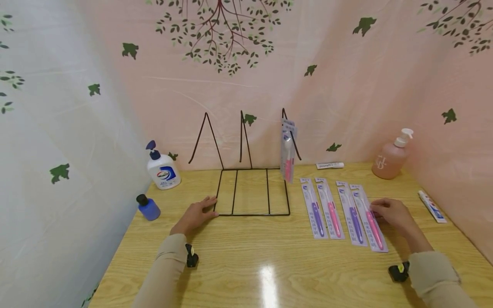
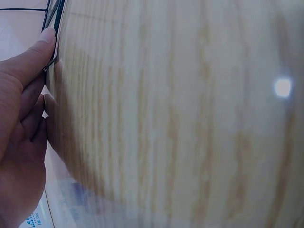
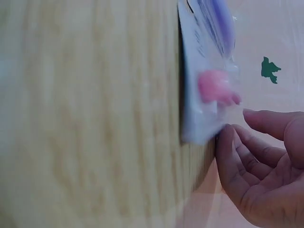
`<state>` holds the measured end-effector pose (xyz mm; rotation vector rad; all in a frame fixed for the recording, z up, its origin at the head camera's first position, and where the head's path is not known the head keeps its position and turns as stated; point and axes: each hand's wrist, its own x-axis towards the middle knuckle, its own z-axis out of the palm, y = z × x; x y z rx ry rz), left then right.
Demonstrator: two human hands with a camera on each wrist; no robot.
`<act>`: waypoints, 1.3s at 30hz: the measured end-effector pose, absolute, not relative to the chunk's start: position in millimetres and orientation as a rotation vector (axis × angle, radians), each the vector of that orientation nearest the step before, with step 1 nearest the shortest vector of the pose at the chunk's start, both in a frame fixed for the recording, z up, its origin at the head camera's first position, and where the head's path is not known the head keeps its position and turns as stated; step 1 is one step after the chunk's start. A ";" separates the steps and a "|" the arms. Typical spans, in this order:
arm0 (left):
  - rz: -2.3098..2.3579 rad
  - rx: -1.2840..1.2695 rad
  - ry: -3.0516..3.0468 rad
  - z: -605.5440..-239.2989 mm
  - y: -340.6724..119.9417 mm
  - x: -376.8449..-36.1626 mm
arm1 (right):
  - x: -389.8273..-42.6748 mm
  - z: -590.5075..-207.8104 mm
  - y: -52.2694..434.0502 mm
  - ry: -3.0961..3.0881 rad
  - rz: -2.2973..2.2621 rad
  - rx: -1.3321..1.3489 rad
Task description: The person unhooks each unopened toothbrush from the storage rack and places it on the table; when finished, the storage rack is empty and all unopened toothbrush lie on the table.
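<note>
A black wire rack (image 1: 250, 213) stands at the middle back of the wooden table (image 1: 269, 265). One packaged pink toothbrush (image 1: 287, 156) hangs on its right hook. Several packaged toothbrushes lie side by side to the right, purple (image 1: 316, 211), pink (image 1: 332, 210), purple (image 1: 353, 214) and pink (image 1: 372, 220). My left hand (image 1: 195, 214) lies flat on the table at the rack's front left corner, thumb (image 2: 35, 52) against the wire rack (image 2: 56, 19). My right hand (image 1: 390, 212) touches the rightmost pink pack (image 3: 205, 88) at its edge with relaxed fingers (image 3: 237, 156).
A white hand-wash pump bottle (image 1: 163, 171) and a small blue bottle (image 1: 148, 208) stand at the left. A pink pump bottle (image 1: 390, 159) is at the back right. One toothpaste tube (image 1: 432, 206) lies at the right edge, another (image 1: 330, 165) by the curtain.
</note>
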<state>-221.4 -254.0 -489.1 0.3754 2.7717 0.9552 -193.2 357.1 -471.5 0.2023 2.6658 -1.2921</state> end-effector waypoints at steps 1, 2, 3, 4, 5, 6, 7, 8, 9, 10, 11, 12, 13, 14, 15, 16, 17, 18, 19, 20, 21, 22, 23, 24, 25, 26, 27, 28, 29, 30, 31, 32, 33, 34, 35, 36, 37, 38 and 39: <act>0.954 0.376 2.774 -489.1 -254.0 -221.4 | -192.3 -470.6 356.9 2.665 -1.296 0.201; 0.952 0.374 2.775 -489.0 -253.9 -221.3 | -191.3 -469.3 356.5 2.669 -1.289 0.205; 0.948 0.374 2.775 -488.9 -253.8 -221.2 | -190.2 -467.9 355.6 2.676 -1.284 0.204; 0.946 0.373 2.777 -488.9 -253.7 -221.2 | -189.4 -466.1 354.1 2.693 -1.275 0.200; 0.943 0.373 2.779 -488.8 -253.7 -221.2 | -188.8 -464.4 352.3 2.710 -1.270 0.185; 0.940 0.376 2.781 -488.7 -253.7 -221.1 | -188.2 -462.0 349.6 2.734 -1.260 0.165; 0.938 0.375 2.781 -488.7 -253.6 -221.2 | -187.9 -459.4 346.3 2.763 -1.247 0.144; 0.937 0.373 2.779 -488.7 -253.5 -221.2 | -188.0 -456.3 342.3 2.800 -1.229 0.117; 0.938 0.373 2.778 -488.7 -253.4 -221.3 | -188.5 -453.0 337.6 2.841 -1.219 0.084; 0.939 0.373 2.777 -488.7 -253.4 -221.3 | -189.0 -449.5 332.2 2.876 -1.219 0.057; 0.941 0.375 2.777 -488.7 -253.3 -221.1 | -189.8 -445.9 326.6 2.910 -1.219 0.030; 0.945 0.373 2.776 -488.7 -253.3 -221.2 | -190.7 -441.7 320.6 2.940 -1.223 0.005; 0.951 0.371 2.773 -488.7 -253.2 -221.4 | -191.6 -437.5 314.5 2.964 -1.235 -0.011; 0.953 0.372 2.773 -488.6 -253.3 -221.4 | -192.9 -433.8 308.3 2.985 -1.254 -0.034; 0.957 0.373 2.772 -488.7 -253.4 -221.6 | -194.1 -430.3 302.2 3.000 -1.276 -0.052; 0.959 0.373 2.772 -488.8 -253.5 -221.8 | -195.2 -426.9 296.1 3.011 -1.297 -0.064; 0.961 0.373 2.771 -488.9 -253.6 -222.0 | -196.3 -423.7 290.1 3.025 -1.313 -0.084; 0.964 0.375 2.771 -489.1 -253.7 -222.2 | -197.4 -420.9 284.1 3.033 -1.333 -0.101; 0.964 0.375 2.770 -489.3 -253.8 -222.4 | -198.4 -418.7 278.2 3.041 -1.353 -0.114; 0.962 0.376 2.770 -489.4 -253.8 -222.5 | -199.5 -416.7 272.5 3.049 -1.370 -0.132; 0.963 0.377 2.769 -489.5 -253.9 -222.5 | -200.1 -414.5 266.5 3.051 -1.394 -0.147; 0.963 0.379 2.768 -489.4 -253.9 -222.5 | -200.8 -412.5 260.6 3.057 -1.417 -0.168; 0.964 0.381 2.767 -489.3 -253.8 -222.4 | -201.6 -410.6 254.8 3.062 -1.444 -0.192; 0.967 0.381 2.765 -489.1 -253.8 -222.2 | -202.6 -408.8 249.0 3.065 -1.470 -0.216; 0.968 0.379 2.762 -488.9 -253.7 -222.0 | -203.7 -406.8 243.3 3.070 -1.493 -0.239; 0.970 0.378 2.760 -488.8 -253.6 -221.7 | -204.8 -404.7 237.6 3.079 -1.508 -0.261; 0.969 0.381 2.761 -488.7 -253.5 -221.5 | -206.3 -402.8 232.1 3.087 -1.527 -0.283; 0.969 0.382 2.761 -488.6 -253.4 -221.3 | -208.2 -401.0 226.9 3.095 -1.544 -0.309; 0.970 0.381 2.760 -488.6 -253.4 -221.1 | -210.2 -399.3 221.8 3.098 -1.564 -0.328; 0.970 0.382 2.760 -488.5 -253.4 -221.0 | -212.3 -397.7 216.8 3.100 -1.580 -0.346; 0.970 0.382 2.760 -488.4 -253.3 -220.8 | -214.4 -396.3 212.1 3.096 -1.599 -0.364; 0.969 0.381 2.762 -488.3 -253.1 -220.6 | -216.4 -395.0 207.9 3.093 -1.612 -0.381; 0.967 0.386 2.764 -488.0 -253.0 -220.4 | -218.6 -393.7 203.4 3.081 -1.635 -0.398; 0.967 0.386 2.766 -488.0 -253.0 -220.3 | -220.8 -392.8 199.2 3.063 -1.659 -0.417; 0.965 0.388 2.769 -487.8 -253.0 -220.2 | -222.7 -391.8 195.3 3.047 -1.679 -0.435; 0.962 0.389 2.772 -487.3 -252.9 -220.1 | -224.6 -391.0 191.2 3.031 -1.698 -0.446; 0.959 0.391 2.775 -487.0 -252.8 -220.1 | -226.2 -390.0 187.1 3.013 -1.718 -0.458; 0.950 0.403 2.782 -486.8 -252.9 -220.2 | -227.8 -388.9 182.9 3.001 -1.735 -0.464; 0.949 0.400 2.783 -486.4 -253.0 -220.2 | -229.3 -388.2 178.5 2.982 -1.761 -0.469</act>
